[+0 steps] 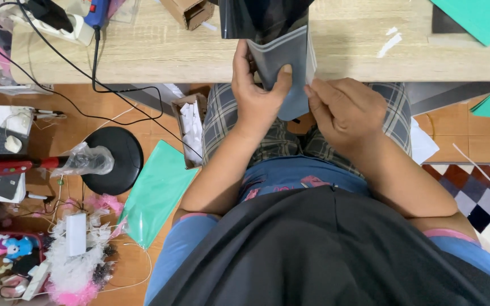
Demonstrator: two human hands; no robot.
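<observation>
My left hand (254,90) grips a grey plastic pouch (290,59) from its left side, thumb pressed across the front. At the pouch's right edge, my right hand (346,107) pinches it with the fingertips. The pouch hangs over my lap at the front edge of the wooden table (160,54). A glossy black sheet (262,17) sticks out of the pouch's top and lies over the table. Both forearms reach forward over checked shorts.
Green paper sheets (483,20) lie at the table's right end. A small cardboard box (191,11) and a power strip with black cables (63,25) sit on the table. On the floor: a green bag (154,192), a round black base (117,158), a narrow carton (191,127), fluffy clutter.
</observation>
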